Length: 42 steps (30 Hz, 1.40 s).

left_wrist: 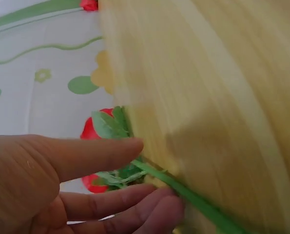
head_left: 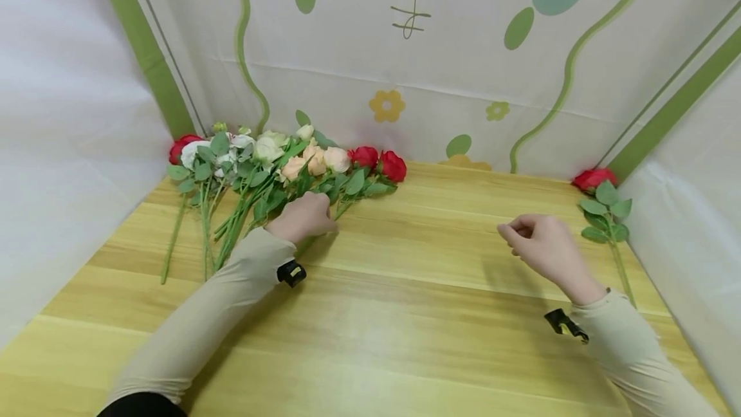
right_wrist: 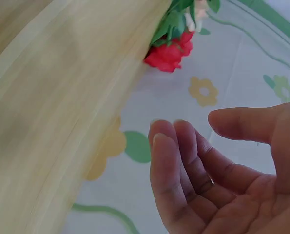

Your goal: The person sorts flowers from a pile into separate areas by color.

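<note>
Behind the wood-grained counter point(head_left: 376, 340), flower-printed white cloth point(head_left: 347, 37) is hung; one rose stem point(left_wrist: 201, 204) is framed by the left hand point(head_left: 303, 216), fingers parted; the right hand point(head_left: 548, 248) is held empty, half-curled.

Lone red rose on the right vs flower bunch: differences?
Count: the lone red rose is a single stem; the flower bunch has many.
Colour: the rose's bloom is red; the bunch mixes red, white and peach.
Hands: the left hand is at the bunch's stems; no hand is on the rose.
Shared: both have green leaves and lie on the table.
</note>
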Each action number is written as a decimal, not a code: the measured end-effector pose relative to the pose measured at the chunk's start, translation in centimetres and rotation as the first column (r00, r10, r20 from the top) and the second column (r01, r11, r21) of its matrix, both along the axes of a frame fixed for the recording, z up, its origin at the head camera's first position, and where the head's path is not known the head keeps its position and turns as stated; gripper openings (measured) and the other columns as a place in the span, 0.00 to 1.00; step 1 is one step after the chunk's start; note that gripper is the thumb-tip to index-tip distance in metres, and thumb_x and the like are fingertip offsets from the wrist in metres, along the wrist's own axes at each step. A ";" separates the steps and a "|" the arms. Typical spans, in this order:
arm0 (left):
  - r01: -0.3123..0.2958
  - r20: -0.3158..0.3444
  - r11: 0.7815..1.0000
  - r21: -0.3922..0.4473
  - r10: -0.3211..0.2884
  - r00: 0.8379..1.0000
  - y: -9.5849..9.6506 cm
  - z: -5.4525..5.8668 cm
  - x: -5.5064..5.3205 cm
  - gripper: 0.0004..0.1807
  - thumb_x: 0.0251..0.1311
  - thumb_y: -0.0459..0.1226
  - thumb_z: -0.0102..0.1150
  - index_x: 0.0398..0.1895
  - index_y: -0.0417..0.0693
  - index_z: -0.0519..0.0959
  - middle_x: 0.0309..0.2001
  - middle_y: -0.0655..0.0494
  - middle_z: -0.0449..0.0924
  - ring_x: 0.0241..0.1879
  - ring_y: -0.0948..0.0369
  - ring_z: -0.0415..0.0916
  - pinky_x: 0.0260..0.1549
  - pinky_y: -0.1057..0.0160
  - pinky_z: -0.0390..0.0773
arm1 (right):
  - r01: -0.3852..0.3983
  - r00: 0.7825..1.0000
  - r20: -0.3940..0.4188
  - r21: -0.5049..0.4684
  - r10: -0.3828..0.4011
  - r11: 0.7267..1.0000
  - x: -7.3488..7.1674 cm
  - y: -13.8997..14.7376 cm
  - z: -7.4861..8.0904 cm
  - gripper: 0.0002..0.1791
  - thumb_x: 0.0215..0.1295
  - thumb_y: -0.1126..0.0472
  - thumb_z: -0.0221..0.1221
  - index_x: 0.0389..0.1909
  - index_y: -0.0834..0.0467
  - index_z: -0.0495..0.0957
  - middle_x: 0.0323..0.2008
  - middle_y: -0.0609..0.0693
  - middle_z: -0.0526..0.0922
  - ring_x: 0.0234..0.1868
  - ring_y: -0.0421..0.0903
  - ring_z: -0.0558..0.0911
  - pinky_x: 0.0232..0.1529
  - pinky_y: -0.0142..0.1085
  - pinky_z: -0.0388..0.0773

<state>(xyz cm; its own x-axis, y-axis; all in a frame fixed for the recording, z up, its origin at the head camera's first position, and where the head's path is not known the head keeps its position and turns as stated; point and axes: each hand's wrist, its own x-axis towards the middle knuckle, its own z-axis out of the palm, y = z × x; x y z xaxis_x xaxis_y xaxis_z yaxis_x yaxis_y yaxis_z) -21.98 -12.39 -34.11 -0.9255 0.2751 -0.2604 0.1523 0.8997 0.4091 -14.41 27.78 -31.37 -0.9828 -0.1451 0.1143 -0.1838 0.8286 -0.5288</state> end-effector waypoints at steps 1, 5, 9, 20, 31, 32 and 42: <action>0.002 0.010 1.000 0.002 -0.002 1.000 0.1 -0.2 -0.2 0.22 0.60 0.39 0.65 0.13 0.50 0.67 0.12 0.60 0.57 0.13 0.64 0.51 0.13 0.66 0.56 | 0.000 1.000 0.000 -0.011 0.000 1.000 0.1 -0.4 0.0 0.19 0.73 0.47 0.55 0.37 0.59 0.84 0.23 0.47 0.82 0.26 0.49 0.82 0.25 0.39 0.77; -0.009 0.045 1.000 -0.003 0.009 0.999 0.3 -0.9 -0.9 0.18 0.59 0.41 0.68 0.17 0.47 0.72 0.16 0.57 0.65 0.16 0.62 0.61 0.16 0.63 0.63 | 0.007 1.000 0.025 -0.066 -0.006 0.998 0.3 -1.9 -0.1 0.20 0.72 0.46 0.55 0.39 0.59 0.84 0.24 0.47 0.82 0.28 0.51 0.82 0.27 0.40 0.78; -0.003 0.068 1.000 -0.018 0.004 0.998 0.4 -1.3 -1.3 0.13 0.62 0.39 0.65 0.24 0.44 0.73 0.22 0.53 0.70 0.21 0.59 0.67 0.21 0.61 0.67 | 0.009 0.999 0.048 -0.122 -0.003 0.992 0.5 -3.0 -0.2 0.20 0.72 0.46 0.56 0.39 0.60 0.84 0.25 0.50 0.82 0.28 0.51 0.83 0.28 0.40 0.79; 0.087 0.186 0.996 0.034 -0.092 0.978 0.8 -1.2 -1.8 0.24 0.67 0.36 0.58 0.10 0.47 0.69 0.12 0.54 0.71 0.10 0.64 0.58 0.18 0.65 0.66 | 0.001 0.999 0.048 -0.182 0.008 0.983 0.7 -3.9 -0.6 0.18 0.71 0.47 0.58 0.37 0.59 0.84 0.23 0.49 0.81 0.28 0.53 0.82 0.28 0.39 0.79; 0.134 0.134 0.970 0.202 -0.163 0.977 0.9 -0.7 -1.3 0.28 0.71 0.37 0.54 0.09 0.51 0.61 0.10 0.59 0.58 0.11 0.64 0.51 0.20 0.64 0.62 | -0.022 0.998 0.054 -0.214 0.034 0.977 0.4 -4.9 -0.6 0.17 0.71 0.48 0.58 0.37 0.58 0.83 0.24 0.49 0.81 0.29 0.52 0.82 0.30 0.40 0.80; 0.141 0.119 0.965 0.220 -0.170 0.978 0.9 -0.7 -1.1 0.28 0.71 0.37 0.54 0.10 0.51 0.61 0.10 0.59 0.58 0.11 0.63 0.51 0.20 0.64 0.62 | -0.024 0.998 0.057 -0.217 0.037 0.976 0.4 -5.0 -0.6 0.16 0.71 0.48 0.58 0.37 0.58 0.83 0.24 0.49 0.81 0.29 0.52 0.83 0.30 0.40 0.80; 0.133 0.057 0.916 0.378 -0.167 0.984 2.9 0.3 0.5 0.18 0.70 0.38 0.56 0.19 0.45 0.73 0.16 0.56 0.70 0.16 0.63 0.62 0.20 0.65 0.66 | -0.038 0.996 0.074 -0.245 0.058 0.969 0.7 -5.5 -0.5 0.17 0.72 0.48 0.57 0.39 0.58 0.83 0.27 0.51 0.81 0.30 0.52 0.83 0.31 0.40 0.81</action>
